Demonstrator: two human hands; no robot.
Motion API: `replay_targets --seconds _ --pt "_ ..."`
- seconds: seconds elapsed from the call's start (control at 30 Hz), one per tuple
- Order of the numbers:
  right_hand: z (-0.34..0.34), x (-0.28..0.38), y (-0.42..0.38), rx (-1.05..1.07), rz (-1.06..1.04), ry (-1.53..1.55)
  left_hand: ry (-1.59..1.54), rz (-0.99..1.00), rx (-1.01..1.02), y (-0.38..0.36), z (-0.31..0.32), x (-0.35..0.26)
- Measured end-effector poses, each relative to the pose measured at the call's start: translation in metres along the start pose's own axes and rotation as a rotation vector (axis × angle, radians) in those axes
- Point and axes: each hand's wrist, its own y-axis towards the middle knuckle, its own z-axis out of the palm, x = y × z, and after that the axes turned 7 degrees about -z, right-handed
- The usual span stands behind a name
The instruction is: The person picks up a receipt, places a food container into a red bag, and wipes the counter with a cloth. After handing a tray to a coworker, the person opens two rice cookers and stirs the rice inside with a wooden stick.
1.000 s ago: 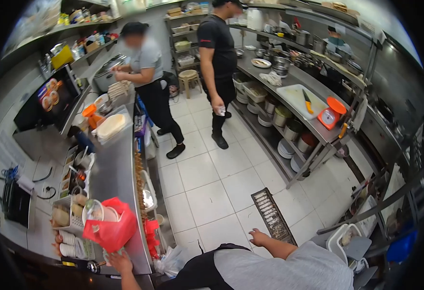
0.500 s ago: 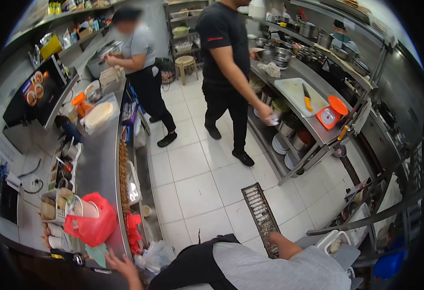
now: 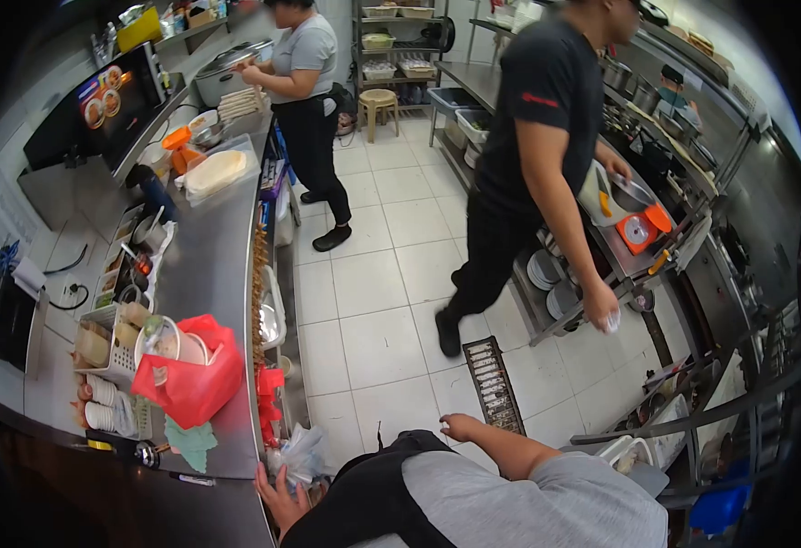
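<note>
My left hand (image 3: 282, 498) is at the edge of the steel counter (image 3: 201, 274), fingers spread, with nothing in it. Right beside it hangs a clear plastic bag (image 3: 302, 459). A green cloth (image 3: 190, 445) lies on the counter near that hand, and behind it stands a red plastic bag (image 3: 195, 379) around white tubs (image 3: 177, 342). My right hand (image 3: 458, 426) is out in front of my body over the tiled floor. It looks empty, its fingers loosely bent and apart.
One co-worker (image 3: 537, 137) in black walks at the right, carrying a metal bowl (image 3: 632, 194) and something white. Another person (image 3: 305, 91) stands at the far left counter. An orange scale (image 3: 638, 234) sits on the right-hand table. A floor drain grate (image 3: 495, 384) lies ahead.
My left hand has moved from beside the green cloth to the counter's edge. My right hand has come forward and left. The co-worker in black has stepped nearer, to the right.
</note>
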Motion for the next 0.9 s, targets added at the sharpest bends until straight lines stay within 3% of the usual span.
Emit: replay_targets --seconds 0.13,0.33,0.5,0.6,0.67,0.7,0.73,0.77,0.8,0.83,0.9 --pt "0.036 0.004 -0.014 0.117 0.029 -0.086 0.104 -0.077 0.028 0.007 -0.016 0.022" --pt "0.058 -0.004 -0.048 0.099 0.150 -0.123 0.267 -0.116 0.159 0.012 -0.012 0.055" --pt "0.086 -0.035 -0.044 0.060 0.159 -0.032 0.177 -0.133 0.131 0.013 -0.030 0.068" --pt "0.100 -0.028 -0.028 -0.005 0.148 0.080 -0.066 -0.092 0.034 0.028 -0.040 0.079" --pt "0.078 0.021 -0.013 -0.301 0.064 0.123 -0.378 -0.210 -0.106 0.044 -0.042 0.082" --pt "0.053 0.066 -0.003 -0.369 0.015 0.114 -0.576 -0.287 -0.056 0.053 -0.041 0.084" --pt "0.028 0.110 0.015 -0.437 -0.035 0.107 -0.575 -0.293 -0.055 0.062 -0.034 0.087" --pt "0.011 0.140 0.039 -0.532 -0.189 0.182 -0.982 -0.495 0.058 0.073 -0.025 0.091" --pt "-0.015 0.189 0.057 -0.479 -0.131 0.301 -1.388 -0.691 0.174 0.083 -0.021 0.093" --pt "-0.037 0.235 0.075 -0.441 -0.211 0.492 -1.618 -0.744 0.255 0.091 -0.022 0.091" --pt "-0.069 0.305 0.118 -0.312 -0.386 0.715 -1.793 -0.828 0.287 0.113 -0.036 0.079"
